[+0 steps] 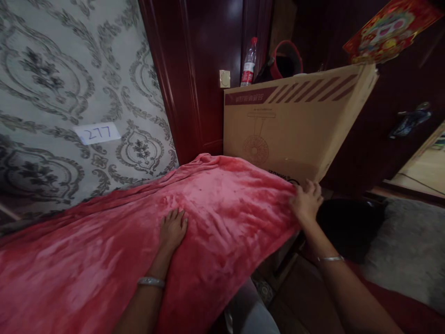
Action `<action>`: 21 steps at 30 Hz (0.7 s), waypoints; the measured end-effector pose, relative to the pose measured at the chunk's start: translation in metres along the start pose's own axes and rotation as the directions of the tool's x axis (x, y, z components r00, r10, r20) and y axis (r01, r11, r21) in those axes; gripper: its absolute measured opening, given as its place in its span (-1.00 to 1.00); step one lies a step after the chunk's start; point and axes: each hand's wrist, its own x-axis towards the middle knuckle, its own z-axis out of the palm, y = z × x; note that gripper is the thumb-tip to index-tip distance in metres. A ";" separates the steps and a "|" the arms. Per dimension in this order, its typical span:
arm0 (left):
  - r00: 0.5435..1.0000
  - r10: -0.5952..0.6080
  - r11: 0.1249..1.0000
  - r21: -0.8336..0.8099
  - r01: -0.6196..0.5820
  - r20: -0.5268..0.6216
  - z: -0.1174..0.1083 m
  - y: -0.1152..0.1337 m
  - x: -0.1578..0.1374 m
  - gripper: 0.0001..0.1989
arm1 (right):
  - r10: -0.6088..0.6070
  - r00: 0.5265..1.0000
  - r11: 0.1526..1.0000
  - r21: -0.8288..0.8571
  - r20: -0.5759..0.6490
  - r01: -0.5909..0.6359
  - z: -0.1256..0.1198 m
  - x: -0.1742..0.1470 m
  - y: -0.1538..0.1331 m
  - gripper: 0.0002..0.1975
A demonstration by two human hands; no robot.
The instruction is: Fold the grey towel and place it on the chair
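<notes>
A pink-red plush blanket (pixel 215 208) lies spread over a long surface in front of me, with soft creases and paler brushed patches. My left hand (pixel 174 228) rests palm down on the middle of it, fingers loosely extended and holding nothing. At the blanket's right end, my right hand (pixel 308 202) touches the edge with its fingers apart and slightly bent. The fabric there runs in shallow folds towards that hand. What supports the blanket is mostly hidden beneath it.
Behind the blanket stands a large cardboard box (pixel 299 125), with a plastic bottle (pixel 248 62) near its top left. Patterned wallpaper (pixel 139 148) bears a paper marked 277 (pixel 99 133). Right are a black seat-like shape (pixel 351 227), grey fluffy fabric (pixel 406 250) and a door handle (pixel 410 119).
</notes>
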 end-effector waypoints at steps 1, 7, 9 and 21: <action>1.000 0.003 1.000 0.000 -0.003 0.001 -0.001 0.001 0.000 -0.52 | -0.083 0.996 0.997 0.009 0.031 0.083 0.007 -0.011 -0.008 -0.52; 1.000 0.000 1.000 -0.019 0.001 0.011 -0.003 0.001 -0.001 -0.51 | -0.705 0.631 0.695 0.488 0.322 0.528 0.055 -0.100 -0.130 -0.42; 1.000 -0.004 1.000 -0.012 0.004 0.023 -0.004 0.000 -0.001 -0.51 | -0.824 0.456 0.561 0.601 0.337 0.570 0.069 -0.117 -0.165 -0.45; 0.999 -0.008 1.000 -0.006 0.008 0.032 0.007 -0.007 -0.001 -0.50 | -0.280 0.708 0.938 0.029 0.649 0.344 0.111 0.035 -0.069 -0.45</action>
